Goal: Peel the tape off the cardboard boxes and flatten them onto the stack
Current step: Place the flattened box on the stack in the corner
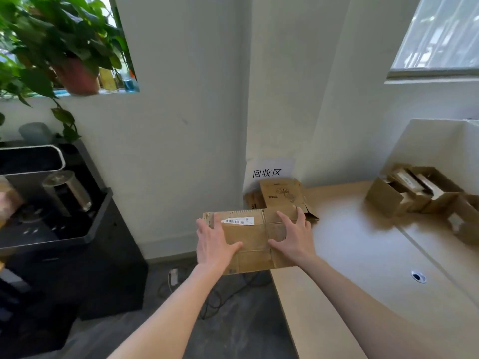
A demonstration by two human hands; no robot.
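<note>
A flattened brown cardboard box (255, 235) with a white barcode label is held out at the table's left edge, partly over the floor. My left hand (212, 242) lies spread on its left part, thumb across the top face. My right hand (294, 235) lies spread on its right part, fingers reaching the far edge. Whether fingers curl under the board is hidden. Behind it, a stack of flattened boxes (281, 194) leans in the wall corner under a paper sign (267, 172). Several open, unflattened boxes (414, 190) stand at the table's far right.
The light wooden table (363, 255) has a cable hole (417, 276) near its right side. A black cabinet (77, 255) with a metal appliance stands left, a potted plant (75, 73) on the sill above. Cables (207, 294) lie on the dark floor.
</note>
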